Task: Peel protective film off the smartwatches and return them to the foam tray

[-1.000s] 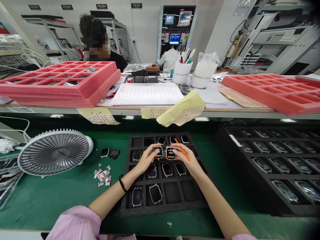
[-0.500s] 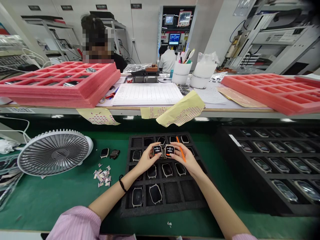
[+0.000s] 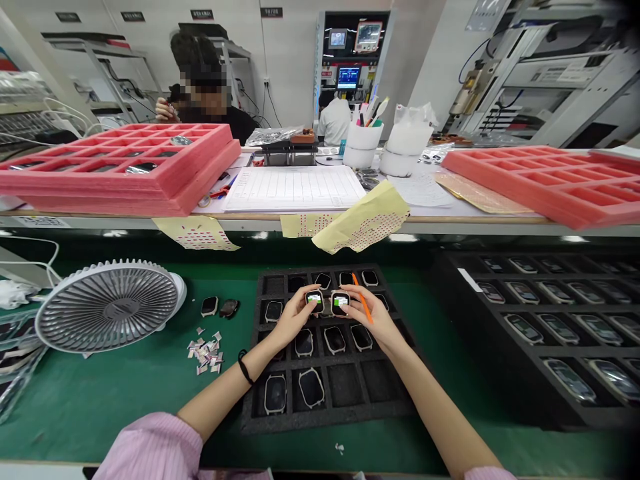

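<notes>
At the far left of the green bench mat (image 3: 95,407) sits a white desk fan (image 3: 107,307), and just to its right lie two dark smartwatches (image 3: 219,307) side by side, with a small heap of paper scraps (image 3: 205,350) below them. Farther right, a pink striped sleeve (image 3: 150,450) leads to the left arm, which wears a black wristband (image 3: 245,367). The left hand (image 3: 293,321) has a narrow grip, its fingertips pinching a lit watch (image 3: 315,301) by the edges. Right beside it, the right hand (image 3: 374,321) pinches a second lit watch (image 3: 341,303) the same way, and both screens show green and white. The two watches are close together, over the upper middle of a black foam tray (image 3: 327,425), whose cells hold more watches. An orange stick (image 3: 364,299) runs along the right hand, but I can't tell whether the hand grips it. Farther right, a larger black tray (image 3: 500,408) holds rows of watches. Along the shelf behind, from left to right, are a stacked pink foam tray (image 3: 120,190), a seated co-worker (image 3: 210,120) behind it, a ruled paper sheet (image 3: 295,189), yellow perforated sheets (image 3: 365,219) hanging over the edge, white cups (image 3: 363,145), and another pink foam tray (image 3: 543,187).
</notes>
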### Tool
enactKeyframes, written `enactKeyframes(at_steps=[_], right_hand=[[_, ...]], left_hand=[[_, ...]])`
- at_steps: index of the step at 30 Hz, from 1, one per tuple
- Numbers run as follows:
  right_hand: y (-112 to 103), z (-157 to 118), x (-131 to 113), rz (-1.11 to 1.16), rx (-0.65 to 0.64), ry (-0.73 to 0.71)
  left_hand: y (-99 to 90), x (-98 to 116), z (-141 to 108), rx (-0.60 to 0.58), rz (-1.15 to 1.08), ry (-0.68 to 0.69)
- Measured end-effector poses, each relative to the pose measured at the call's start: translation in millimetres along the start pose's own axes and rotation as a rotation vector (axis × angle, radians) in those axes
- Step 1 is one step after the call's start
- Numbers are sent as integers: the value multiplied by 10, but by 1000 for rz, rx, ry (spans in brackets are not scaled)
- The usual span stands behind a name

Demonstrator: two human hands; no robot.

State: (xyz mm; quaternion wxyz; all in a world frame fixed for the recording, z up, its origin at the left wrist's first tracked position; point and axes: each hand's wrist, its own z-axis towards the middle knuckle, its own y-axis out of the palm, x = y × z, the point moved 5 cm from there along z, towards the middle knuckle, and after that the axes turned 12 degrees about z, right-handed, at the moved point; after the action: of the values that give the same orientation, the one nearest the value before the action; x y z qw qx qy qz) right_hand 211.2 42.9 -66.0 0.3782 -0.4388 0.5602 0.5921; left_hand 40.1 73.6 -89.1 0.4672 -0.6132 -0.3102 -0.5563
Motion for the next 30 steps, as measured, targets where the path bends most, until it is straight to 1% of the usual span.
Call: enactKeyframes(at_steps=[8,13,18,26,30], right_hand=[[-23,-12,-11,2,37,-1],[-45,22,62,10,12,-23],[-73,67,146,2,-19,-55],[-45,2,-1,22,52,-13],[-46,-4,-2,26,65,-1]], left_hand=[[3,-20,3,-1,-19,-9],[22,4,1,-6,-45,33],[20,24,1,3,-4,76],[30,5,0,-11,-44,54],[29,4,0,-13,-38,54]])
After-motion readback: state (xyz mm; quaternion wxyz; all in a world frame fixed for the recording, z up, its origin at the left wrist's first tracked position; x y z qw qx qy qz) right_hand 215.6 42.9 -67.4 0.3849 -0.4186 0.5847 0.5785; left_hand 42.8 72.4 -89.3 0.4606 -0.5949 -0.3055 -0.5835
